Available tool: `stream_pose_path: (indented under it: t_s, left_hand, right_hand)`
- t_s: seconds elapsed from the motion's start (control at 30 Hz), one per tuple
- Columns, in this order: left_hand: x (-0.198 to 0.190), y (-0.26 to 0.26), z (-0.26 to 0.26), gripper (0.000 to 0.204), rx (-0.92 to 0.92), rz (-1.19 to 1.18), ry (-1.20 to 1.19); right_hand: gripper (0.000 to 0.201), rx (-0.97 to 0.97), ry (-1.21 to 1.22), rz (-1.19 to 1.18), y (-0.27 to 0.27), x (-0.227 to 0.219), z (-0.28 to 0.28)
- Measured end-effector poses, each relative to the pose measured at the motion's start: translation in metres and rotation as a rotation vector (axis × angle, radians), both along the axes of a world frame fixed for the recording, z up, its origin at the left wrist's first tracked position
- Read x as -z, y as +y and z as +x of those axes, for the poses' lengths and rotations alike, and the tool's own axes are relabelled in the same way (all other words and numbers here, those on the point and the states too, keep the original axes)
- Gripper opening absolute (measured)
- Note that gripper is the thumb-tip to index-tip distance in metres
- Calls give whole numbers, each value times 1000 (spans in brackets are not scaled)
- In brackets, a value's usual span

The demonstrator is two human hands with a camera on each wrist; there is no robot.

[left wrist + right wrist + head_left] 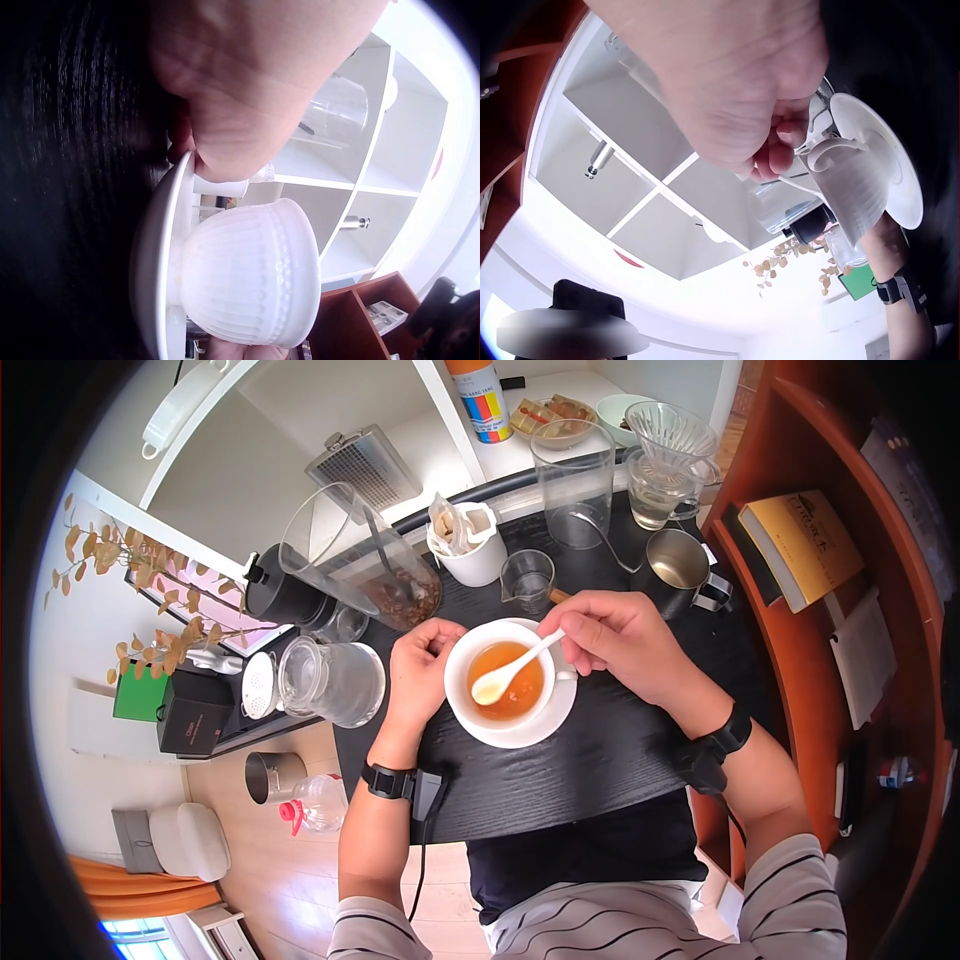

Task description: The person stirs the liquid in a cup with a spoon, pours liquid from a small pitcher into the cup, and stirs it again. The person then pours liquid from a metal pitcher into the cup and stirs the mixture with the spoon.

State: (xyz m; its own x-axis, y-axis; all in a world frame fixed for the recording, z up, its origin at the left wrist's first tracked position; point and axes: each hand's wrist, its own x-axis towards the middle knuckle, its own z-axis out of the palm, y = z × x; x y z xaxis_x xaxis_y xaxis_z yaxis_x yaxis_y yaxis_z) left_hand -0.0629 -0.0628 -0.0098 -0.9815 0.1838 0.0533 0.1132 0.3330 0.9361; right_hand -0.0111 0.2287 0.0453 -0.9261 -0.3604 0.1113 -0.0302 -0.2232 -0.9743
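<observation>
A white cup with amber liquid stands on a white saucer on the black table. The right hand pinches the handle of a white spoon, whose bowl is in the liquid. At the cup's left, the left hand has its fingers at the saucer's edge. In the left wrist view, the left hand touches the saucer beside the ribbed cup. The right wrist view has the right hand above the cup, its fingers curled on the spoon.
Behind the cup are a small glass pitcher, a white mug with a drip bag and a tall glass container of beans. A glass jug stands left; a metal pitcher and glass dripper stand back right.
</observation>
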Motion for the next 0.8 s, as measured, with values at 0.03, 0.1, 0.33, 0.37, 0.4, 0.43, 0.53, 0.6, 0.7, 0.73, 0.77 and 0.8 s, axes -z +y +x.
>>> stream_pose_path:
  t_s: [0.03, 0.1, 0.33, 0.37, 0.4, 0.43, 0.53, 0.6, 0.7, 0.73, 0.77, 0.8]
  left_hand:
    - [0, 0, 0, 11, 0, -5, -3]
    - [0, 0, 0, 11, 1, -8, 0]
    - [0, 0, 0, 11, 0, 0, 4]
    - [0, 0, 0, 11, 0, 0, 4]
    - [0, 0, 0, 11, -4, 0, 1]
    - [0, 0, 0, 11, -7, 0, -2]
    - [-1, 0, 0, 11, -2, -5, 3]
    - [-1, 0, 0, 11, -2, -5, 4]
    - [0, 0, 0, 11, 3, -4, 11]
    - [0, 0, 0, 11, 8, -3, 18]
    - [0, 0, 0, 11, 8, -3, 16]
    - [-1, 0, 0, 11, 6, -3, 10]
  right_hand:
    - [26, 18, 17, -22, 0, -1, 1]
    - [26, 36, 33, -45, -1, 0, 1]
    - [23, 60, 207, 48, -5, 7, 1]
    - [22, 43, 200, 55, -5, 6, 1]
    - [22, 43, 200, 55, -5, 6, 1]
    - [22, 14, 147, 59, -4, 7, 1]
    - [22, -23, 66, 73, -1, 5, -1]
    - [23, -31, 38, 82, 1, 1, -1]
    - [25, -37, -16, 79, 3, -3, -1]
    - [26, -30, -17, 29, 3, -1, -2]
    - [26, -24, -19, -21, 3, 0, -2]
    - [26, -24, -20, -22, 3, 0, -1]
